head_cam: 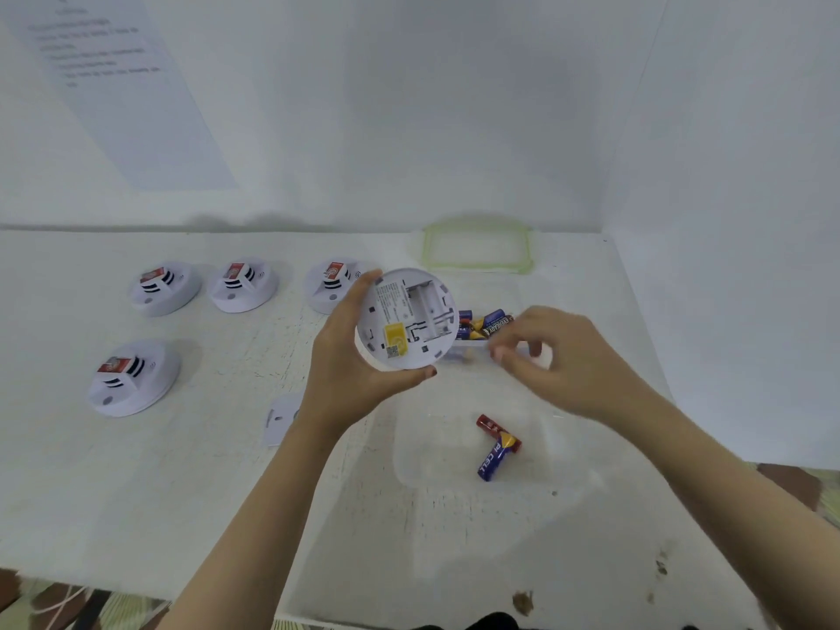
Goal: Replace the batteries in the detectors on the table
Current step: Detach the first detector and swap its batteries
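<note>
Head view shows the left hand [359, 379] raised above the white table [227, 493], its thumb and fingers curled round the rim of an upturned detector [407, 318]. The detector's underside faces the camera, showing an open battery bay and a yellow label. The right hand [559, 356] hangs just right of it, over the near rim of a small clear tub [472, 345] that holds a heap of fresh batteries [488, 322]. Its fingers are curled and motion-blurred, so I cannot tell whether they pinch anything. Nearer the person, a shallow clear tray [422, 470] holds 2 loose batteries [495, 447], 1 red and 1 blue, touching at an angle. At the left, 4 more detectors stand dome-up: 3 in a back row [243, 286] and 1 nearer [134, 379]. A flat white piece [278, 420], possibly a battery cover, lies beside the left wrist. A green-rimmed lid [477, 265] lies by the back wall.
</note>
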`<state>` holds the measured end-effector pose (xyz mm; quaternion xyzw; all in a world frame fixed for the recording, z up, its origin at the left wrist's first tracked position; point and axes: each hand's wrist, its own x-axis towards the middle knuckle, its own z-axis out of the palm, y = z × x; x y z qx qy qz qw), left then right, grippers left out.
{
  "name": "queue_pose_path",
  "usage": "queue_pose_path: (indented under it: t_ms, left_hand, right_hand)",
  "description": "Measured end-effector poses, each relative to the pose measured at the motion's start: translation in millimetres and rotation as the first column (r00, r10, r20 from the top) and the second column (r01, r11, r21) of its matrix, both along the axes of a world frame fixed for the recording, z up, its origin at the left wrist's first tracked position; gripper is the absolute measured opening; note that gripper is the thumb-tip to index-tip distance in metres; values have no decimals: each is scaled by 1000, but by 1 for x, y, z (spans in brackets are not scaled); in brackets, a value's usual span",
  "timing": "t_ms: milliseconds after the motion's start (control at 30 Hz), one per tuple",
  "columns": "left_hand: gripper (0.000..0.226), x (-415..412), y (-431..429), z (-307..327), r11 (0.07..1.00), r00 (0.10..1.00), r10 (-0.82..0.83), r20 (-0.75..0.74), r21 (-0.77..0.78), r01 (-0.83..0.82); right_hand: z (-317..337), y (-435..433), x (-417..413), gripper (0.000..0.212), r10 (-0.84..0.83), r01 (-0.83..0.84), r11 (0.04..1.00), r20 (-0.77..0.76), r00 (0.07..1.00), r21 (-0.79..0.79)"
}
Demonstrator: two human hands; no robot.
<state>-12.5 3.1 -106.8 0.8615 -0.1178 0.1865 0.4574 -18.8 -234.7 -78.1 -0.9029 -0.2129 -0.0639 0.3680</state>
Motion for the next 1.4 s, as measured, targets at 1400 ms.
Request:
queue_pose_path:
  t_ms: [1400]
  left_hand:
    - [101, 25, -15, 17, 989, 986, -121, 115, 105, 109]
  right_hand:
    - [24, 36, 38, 27, 8, -5, 955, -11, 1000, 297]
